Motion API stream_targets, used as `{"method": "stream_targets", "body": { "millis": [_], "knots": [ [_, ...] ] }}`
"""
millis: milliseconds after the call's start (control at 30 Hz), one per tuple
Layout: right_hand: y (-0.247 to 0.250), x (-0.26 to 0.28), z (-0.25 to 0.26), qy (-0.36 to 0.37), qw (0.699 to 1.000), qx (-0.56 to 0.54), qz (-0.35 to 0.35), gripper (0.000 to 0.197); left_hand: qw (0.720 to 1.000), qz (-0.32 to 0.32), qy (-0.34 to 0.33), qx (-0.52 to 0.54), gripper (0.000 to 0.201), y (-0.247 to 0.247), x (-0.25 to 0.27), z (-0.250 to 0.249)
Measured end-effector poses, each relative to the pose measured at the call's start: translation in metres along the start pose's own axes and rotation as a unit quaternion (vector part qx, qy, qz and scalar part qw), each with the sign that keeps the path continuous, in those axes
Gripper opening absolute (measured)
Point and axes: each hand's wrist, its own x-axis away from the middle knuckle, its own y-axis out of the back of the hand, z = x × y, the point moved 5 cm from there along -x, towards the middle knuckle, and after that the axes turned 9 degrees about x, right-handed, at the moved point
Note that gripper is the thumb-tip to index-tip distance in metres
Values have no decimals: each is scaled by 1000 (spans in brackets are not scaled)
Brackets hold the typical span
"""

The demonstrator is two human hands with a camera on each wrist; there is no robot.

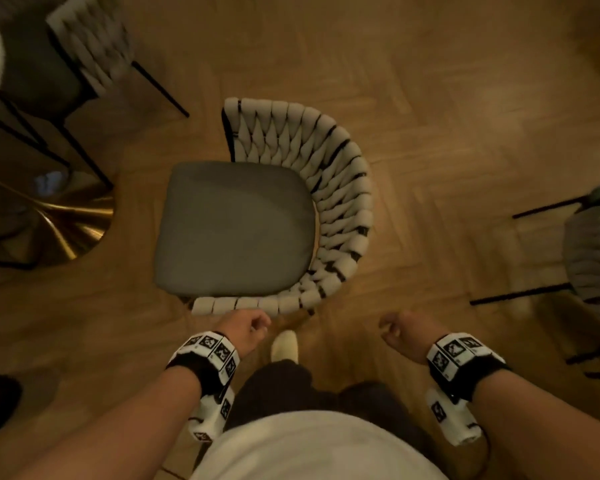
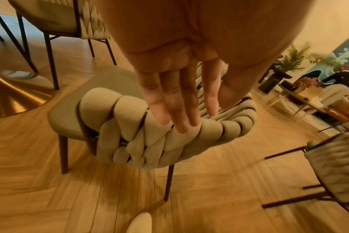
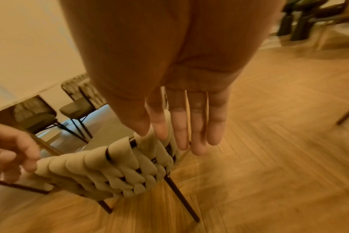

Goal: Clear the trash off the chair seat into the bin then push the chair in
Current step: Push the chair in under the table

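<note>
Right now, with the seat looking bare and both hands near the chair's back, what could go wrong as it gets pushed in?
1. The chair points slightly off from the table's gold base, so its legs may hit the base.
2. Only the left hand is at the woven backrest; the right hand holds nothing, so a one-sided push could swing the chair.

The chair (image 1: 257,209) had a plain grey seat (image 1: 234,226) and a back (image 1: 329,188) of cream ribbed cord woven in a thick plait over a black frame. The floor (image 1: 430,116) was warm brown wood laid in a herringbone pattern. At far left a table base (image 1: 73,223) shone gold. Both wrist bands (image 1: 210,358) were black, carrying white blocks printed with black-and-white square codes. The shirt (image 1: 312,448) near the bottom edge was white, the trousers (image 1: 274,386) dark, the shoe (image 1: 284,344) cream.
</note>
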Motion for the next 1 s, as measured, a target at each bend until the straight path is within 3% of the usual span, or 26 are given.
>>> {"method": "stream_targets", "body": {
  "millis": [100, 233, 300, 400, 467, 600, 767, 867, 1000],
  "knots": [
    [47, -38, -15, 58, 997, 46, 10, 32, 999, -41, 7, 14, 16, 3, -19, -28],
    [121, -101, -20, 161, 976, 149, 2, 26, 994, -66, 62, 66, 19, -15, -49, -58],
    [161, -137, -11, 253, 936, 245, -19, 30, 986, -90, 104, 90, 21, -30, -65, -74],
    [203, -189, 9, 402, 843, 352, -59, 37, 964, -147, 168, 148, 26, -56, -91, -104],
    [217, -223, 14, 448, 785, 423, -60, 51, 947, -187, 191, 180, 30, -73, -117, -129],
    [235, -276, 10, 473, 697, 538, -29, 77, 918, -210, 241, 234, 51, -102, -175, -175],
    [250, -321, -2, 507, 634, 584, 10, 108, 909, -215, 301, 192, 85, -97, -235, -206],
    [245, -343, 8, 515, 577, 634, -18, 118, 887, -231, 350, 194, 97, -94, -253, -204],
    [236, -352, 9, 506, 576, 641, -39, 117, 879, -254, 369, 166, 96, -98, -255, -198]
  ]
}}
